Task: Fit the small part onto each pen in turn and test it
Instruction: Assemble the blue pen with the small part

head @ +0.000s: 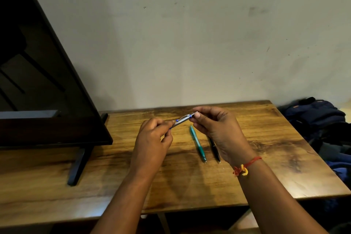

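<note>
As we look down past both forearms, a red and yellow thread [245, 167] circles the right wrist. Beyond it, the teal pen [198, 144] and the black pen [215, 150] lie side by side on the bench [76, 195], apart, tips toward us. The black one runs partly under the right hand [218, 129]. Both hands are raised above the bench and share the grey pen [181, 120], which slants up to the right between them. The left hand [152, 138] curls its fingers round the lower end, and the right hand pinches the upper end between thumb and fingertips. Blue bits show along the grey pen, yet we cannot tell whether the small part sits on it, since that end is hidden in the pinch. Left of the hands, a dark screen [38, 81] stands on a foot [77, 167] on the bench. At far right, dark blue bags [319, 119] lie beside the bench, and a pale scuffed wall [190, 43] rises behind.
</note>
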